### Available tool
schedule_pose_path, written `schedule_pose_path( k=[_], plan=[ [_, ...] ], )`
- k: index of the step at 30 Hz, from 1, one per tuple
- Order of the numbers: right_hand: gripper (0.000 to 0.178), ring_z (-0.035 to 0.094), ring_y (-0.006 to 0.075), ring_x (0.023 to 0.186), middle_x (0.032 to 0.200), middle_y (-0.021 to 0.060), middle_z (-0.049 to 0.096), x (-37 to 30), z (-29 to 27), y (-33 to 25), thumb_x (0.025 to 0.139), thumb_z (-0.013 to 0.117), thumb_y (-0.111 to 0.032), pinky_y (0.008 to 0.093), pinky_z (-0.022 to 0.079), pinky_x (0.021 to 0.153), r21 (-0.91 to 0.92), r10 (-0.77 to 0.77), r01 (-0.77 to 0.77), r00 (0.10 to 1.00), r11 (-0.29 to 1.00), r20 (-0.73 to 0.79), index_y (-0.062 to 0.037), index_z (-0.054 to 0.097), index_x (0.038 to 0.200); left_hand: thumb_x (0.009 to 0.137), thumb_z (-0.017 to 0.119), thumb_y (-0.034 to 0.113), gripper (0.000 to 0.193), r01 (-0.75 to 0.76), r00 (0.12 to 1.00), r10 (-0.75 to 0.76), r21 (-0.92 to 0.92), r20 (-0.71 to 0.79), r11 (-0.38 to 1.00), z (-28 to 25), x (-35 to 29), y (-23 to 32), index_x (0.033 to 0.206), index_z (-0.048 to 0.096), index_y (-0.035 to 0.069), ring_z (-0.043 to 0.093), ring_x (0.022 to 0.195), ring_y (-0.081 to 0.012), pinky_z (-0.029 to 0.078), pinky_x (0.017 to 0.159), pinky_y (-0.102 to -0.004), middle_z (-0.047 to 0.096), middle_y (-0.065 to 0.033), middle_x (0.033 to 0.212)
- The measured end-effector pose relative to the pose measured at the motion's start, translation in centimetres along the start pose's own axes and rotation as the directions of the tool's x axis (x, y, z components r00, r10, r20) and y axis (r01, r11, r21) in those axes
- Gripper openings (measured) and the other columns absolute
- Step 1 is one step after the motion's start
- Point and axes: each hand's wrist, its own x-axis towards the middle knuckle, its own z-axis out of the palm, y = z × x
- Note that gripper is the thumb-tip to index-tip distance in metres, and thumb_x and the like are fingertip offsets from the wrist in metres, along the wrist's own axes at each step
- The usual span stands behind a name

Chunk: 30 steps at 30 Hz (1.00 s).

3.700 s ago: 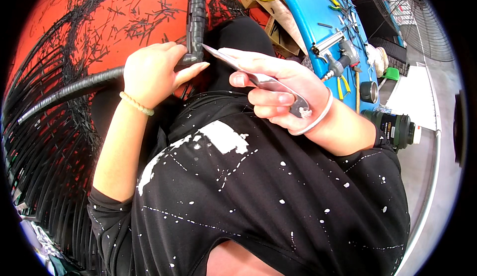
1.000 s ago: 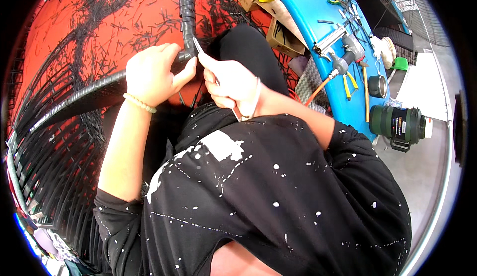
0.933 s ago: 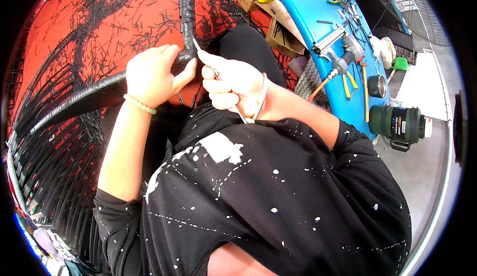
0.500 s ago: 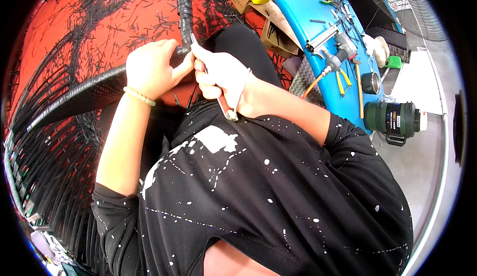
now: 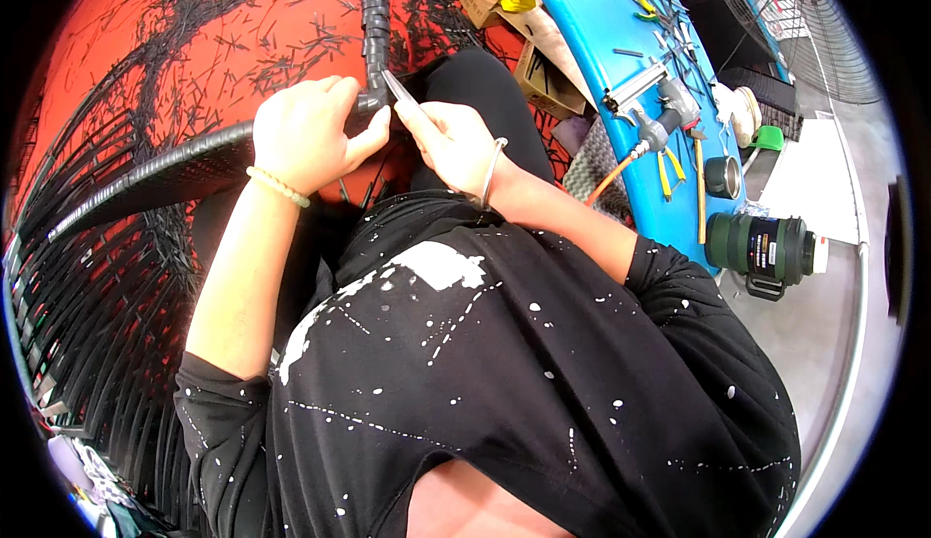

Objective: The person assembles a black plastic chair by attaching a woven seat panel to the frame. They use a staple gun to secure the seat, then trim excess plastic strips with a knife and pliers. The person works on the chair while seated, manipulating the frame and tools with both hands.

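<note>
A black woven frame has a strip-wrapped upright bar (image 5: 375, 19) meeting a curved lower bar (image 5: 184, 153) in a corner, just ahead of my hands. My left hand (image 5: 305, 136) is closed over the lower bar near that corner, thumb stretched out to the right. Its fingertips are hidden behind the bar. To its right, my right hand (image 5: 461, 145) is closed round a slim, pointed silver metal tool (image 5: 408, 104). The tool's tip is close to the corner; I cannot tell if it touches. Its handle is hidden in my palm.
Loose black strips (image 5: 155, 276) fan out at left, and black scraps litter the red floor cover (image 5: 107, 63). On the blue table (image 5: 572, 15) at right lie an air tool (image 5: 669, 116), pliers (image 5: 669, 172) and a hammer (image 5: 700, 189). A green flask (image 5: 761, 247) stands beyond its edge.
My right hand has turned and moved slightly right and down, so more of the silver tool shows and a gap has opened between my hands. The left hand stays on the bar.
</note>
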Motion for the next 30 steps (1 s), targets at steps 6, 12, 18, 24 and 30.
schedule_pose_path(
  k=[6,12,18,24,30],
  plan=[
    [0.046,0.045,0.0102,0.054,0.058,0.0031,0.053,0.1,-0.7,0.5,0.104,0.055,-0.034,0.0311,0.042,0.051,-0.104,-0.101,0.101,0.995,0.989,0.012,0.001,0.059,0.074,0.081,0.072,0.04,0.033,0.03,0.998,-0.029,-0.019,0.053,0.999,-0.3,-0.3,0.1,0.085,0.065,0.009,0.065,0.066,-0.0271,0.052,0.058,-0.0381,0.063,-0.0064,0.072],
    [0.047,0.038,0.0057,0.04,0.055,-0.0025,0.047,-1.4,-1.2,-3.4,0.106,0.049,-0.038,0.0251,0.032,0.036,0.305,0.297,-0.4,0.896,0.864,0.331,-0.0095,0.05,0.069,0.081,0.07,0.045,0.038,0.013,1.0,-0.012,0.021,-0.011,1.0,0.0,-0.5,0.3,0.074,0.061,0.009,0.065,0.066,-0.0245,0.052,0.058,-0.0371,0.061,-0.0053,0.068],
    [0.045,0.036,0.0052,0.039,0.053,-0.0048,0.044,-0.4,-1.8,-2.3,0.106,0.051,-0.036,0.0245,0.027,0.036,-0.022,0.151,-0.149,0.967,0.989,0.207,-0.0093,0.052,0.071,0.081,0.07,0.04,0.034,0.078,0.996,-0.076,-0.055,0.044,0.995,-0.7,-0.4,0.8,0.09,0.062,0.008,0.068,0.072,-0.0234,0.054,0.063,-0.0344,0.065,-0.0058,0.084],
    [0.044,0.039,0.005,0.04,0.053,-0.0044,0.044,-1.2,-2.4,-2.5,0.106,0.052,-0.035,0.0247,0.028,0.036,0.001,0.192,-0.201,0.938,0.98,0.29,-0.0069,0.055,0.072,0.077,0.076,0.026,0.037,0.109,0.994,-0.101,-0.327,0.041,0.939,-2.2,-0.5,1.3,0.111,0.065,0.013,0.071,0.084,-0.0185,0.056,0.071,-0.0306,0.066,-0.0012,0.104],
    [0.047,0.041,0.0068,0.04,0.052,-0.0015,0.047,-1.8,-3.3,-3.7,0.103,0.058,-0.038,0.0255,0.031,0.038,0.013,0.351,-0.38,0.868,0.925,0.351,-0.0045,0.055,0.07,0.074,0.084,0.018,0.044,0.169,0.985,-0.136,-0.425,0.106,0.889,-2.6,-1.0,1.1,0.115,0.068,0.009,0.068,0.101,-0.0199,0.057,0.079,-0.0293,0.064,-0.0057,0.117]
  ],
)
